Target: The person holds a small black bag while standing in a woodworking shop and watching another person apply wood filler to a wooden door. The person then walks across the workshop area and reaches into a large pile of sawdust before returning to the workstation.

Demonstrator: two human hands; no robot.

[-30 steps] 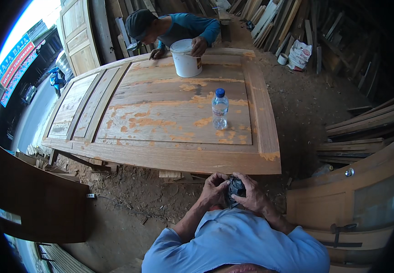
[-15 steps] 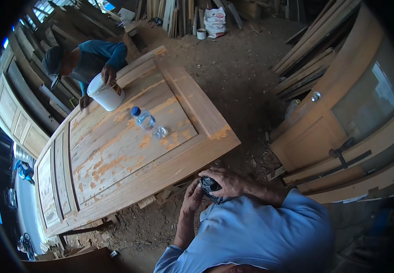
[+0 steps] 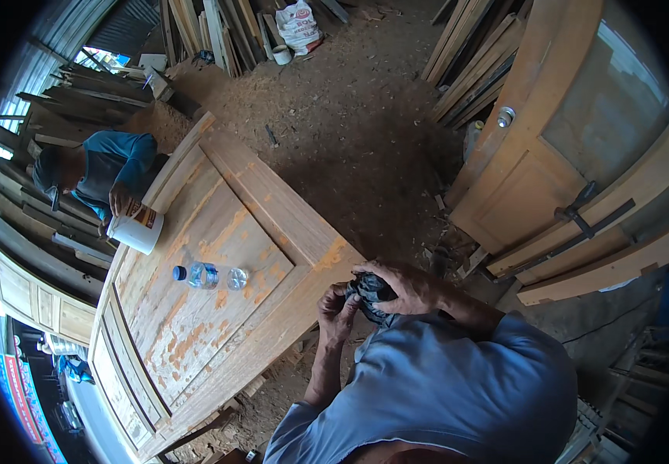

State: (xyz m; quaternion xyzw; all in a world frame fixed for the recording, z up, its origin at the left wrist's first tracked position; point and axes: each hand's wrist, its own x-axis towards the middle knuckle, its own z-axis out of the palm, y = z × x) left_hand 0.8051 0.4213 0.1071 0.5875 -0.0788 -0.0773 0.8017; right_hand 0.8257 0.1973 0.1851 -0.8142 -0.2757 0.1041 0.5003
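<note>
Now, black bundle [image 3: 372,296] nearer the door corner [image 3: 344,254]

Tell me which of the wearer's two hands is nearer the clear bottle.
The left hand: it grips the black plastic bundle on the side facing the clear bottle; the right hand clasps the opposite side, farther off.

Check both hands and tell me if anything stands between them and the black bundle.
Nothing visible does: the left hand and right hand both hold the black bundle. The blue-capped bottle is off to the left, on the wooden door.
</note>
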